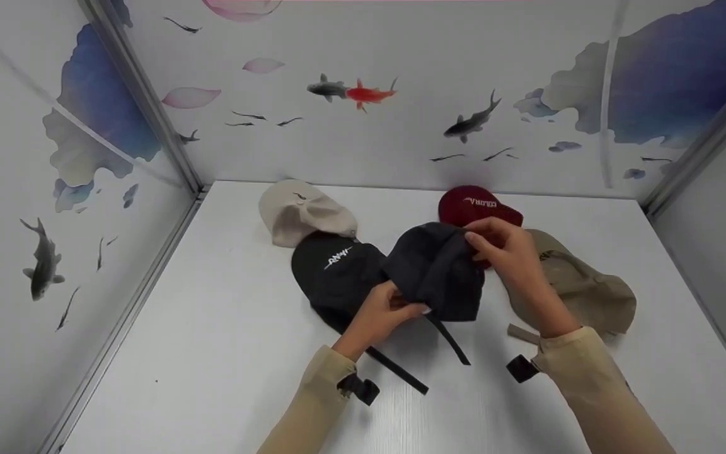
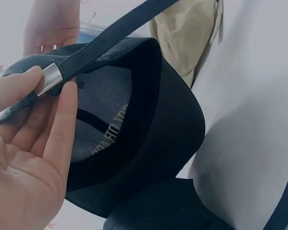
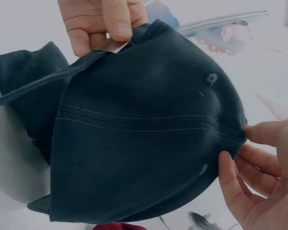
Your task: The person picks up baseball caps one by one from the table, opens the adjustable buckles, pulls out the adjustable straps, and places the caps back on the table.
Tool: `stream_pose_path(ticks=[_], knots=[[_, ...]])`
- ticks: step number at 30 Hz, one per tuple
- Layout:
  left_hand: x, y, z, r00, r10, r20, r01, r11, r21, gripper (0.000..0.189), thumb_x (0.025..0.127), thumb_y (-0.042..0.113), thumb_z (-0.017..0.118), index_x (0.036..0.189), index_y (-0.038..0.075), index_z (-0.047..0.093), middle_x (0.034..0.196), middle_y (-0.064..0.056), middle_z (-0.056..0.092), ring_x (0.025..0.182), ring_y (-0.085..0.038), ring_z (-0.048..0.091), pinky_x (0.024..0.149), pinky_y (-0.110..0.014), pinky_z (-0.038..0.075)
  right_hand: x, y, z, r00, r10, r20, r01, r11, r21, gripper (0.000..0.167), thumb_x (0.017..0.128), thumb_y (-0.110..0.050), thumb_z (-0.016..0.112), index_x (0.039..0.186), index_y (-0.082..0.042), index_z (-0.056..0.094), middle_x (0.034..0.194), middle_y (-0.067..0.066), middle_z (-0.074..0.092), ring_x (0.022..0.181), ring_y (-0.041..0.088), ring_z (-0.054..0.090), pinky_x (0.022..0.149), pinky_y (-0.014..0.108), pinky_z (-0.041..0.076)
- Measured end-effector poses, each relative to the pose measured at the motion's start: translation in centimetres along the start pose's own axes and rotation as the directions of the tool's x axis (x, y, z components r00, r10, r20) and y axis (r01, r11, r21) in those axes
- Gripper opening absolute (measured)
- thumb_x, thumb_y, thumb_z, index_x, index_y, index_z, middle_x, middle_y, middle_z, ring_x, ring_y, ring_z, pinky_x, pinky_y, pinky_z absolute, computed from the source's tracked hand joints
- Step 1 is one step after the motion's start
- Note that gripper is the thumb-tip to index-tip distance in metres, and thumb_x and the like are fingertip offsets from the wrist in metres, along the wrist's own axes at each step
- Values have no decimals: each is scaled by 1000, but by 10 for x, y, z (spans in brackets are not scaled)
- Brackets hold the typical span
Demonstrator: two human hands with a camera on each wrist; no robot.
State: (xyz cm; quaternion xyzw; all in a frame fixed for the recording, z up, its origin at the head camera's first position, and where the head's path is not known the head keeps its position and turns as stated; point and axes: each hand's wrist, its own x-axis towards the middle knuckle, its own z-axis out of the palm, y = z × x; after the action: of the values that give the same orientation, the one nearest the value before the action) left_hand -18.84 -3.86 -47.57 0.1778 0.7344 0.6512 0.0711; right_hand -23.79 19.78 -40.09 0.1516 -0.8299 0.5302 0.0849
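A dark navy baseball cap (image 1: 435, 271) is held up between both hands over the middle of the table. My left hand (image 1: 379, 315) pinches its back strap at the metal buckle (image 2: 49, 80), and the strap's loose end (image 1: 450, 340) hangs down. At the crown's top, my right hand (image 1: 517, 261) pinches the cloth between thumb and fingers. The left wrist view looks into the cap, where light lettering (image 2: 110, 132) shows through. A black cap (image 1: 338, 271) with white lettering lies beside and partly behind the navy one, its strap (image 1: 401, 372) stretched out on the table.
A cream cap (image 1: 303, 211) lies at the back left, touching the black cap. Behind the right hand is a dark red cap (image 1: 473, 205); a khaki cap (image 1: 583, 287) lies to the right. Fish-patterned panels (image 1: 401, 57) enclose the white table (image 1: 212, 353) at the back and sides.
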Motion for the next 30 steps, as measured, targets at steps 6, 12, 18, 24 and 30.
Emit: stream_pose_path(ticks=[6, 12, 18, 24, 30], knots=[[-1, 1, 6, 1000, -13, -14, 12, 994, -110, 32, 89, 10, 74, 116, -2, 62, 107, -18, 71, 85, -8, 70, 78, -26, 59, -19, -5, 8, 987, -137, -81, 129, 987, -97, 33, 93, -7, 69, 125, -2, 62, 120, 15, 65, 99, 17, 64, 79, 9, 52], [-1, 1, 11, 999, -2, -51, -7, 985, -172, 35, 89, 11, 75, 119, -1, 62, 107, -17, 72, 88, -11, 72, 80, -27, 59, -45, -8, 22, 923, -354, -147, 313, 918, -244, 45, 84, 5, 74, 126, 2, 58, 126, 20, 52, 110, 25, 55, 94, 8, 46], [0, 3, 15, 998, 26, -63, -39, 975, -219, 31, 91, 8, 72, 118, -4, 61, 106, -21, 72, 91, -14, 73, 82, -31, 60, -69, -7, 34, 886, -446, -123, 380, 853, -358, 38, 78, 6, 79, 112, -2, 64, 116, 16, 56, 103, 19, 53, 94, 13, 41], [-1, 4, 16, 996, 29, -82, -47, 974, -222, 29, 91, 8, 71, 116, -4, 61, 105, -20, 71, 90, -14, 73, 82, -33, 61, -84, 0, 43, 894, -444, -69, 394, 849, -352, 33, 76, 3, 83, 104, -6, 67, 105, 5, 63, 94, 13, 57, 83, 14, 46], [-3, 5, 18, 998, 14, -68, -31, 969, -245, 31, 92, 10, 71, 119, -2, 60, 108, -18, 70, 94, -15, 72, 85, -34, 60, -91, 9, 49, 923, -384, -33, 350, 871, -345, 33, 80, -4, 82, 109, -6, 66, 106, 4, 65, 92, 13, 63, 80, 18, 51]])
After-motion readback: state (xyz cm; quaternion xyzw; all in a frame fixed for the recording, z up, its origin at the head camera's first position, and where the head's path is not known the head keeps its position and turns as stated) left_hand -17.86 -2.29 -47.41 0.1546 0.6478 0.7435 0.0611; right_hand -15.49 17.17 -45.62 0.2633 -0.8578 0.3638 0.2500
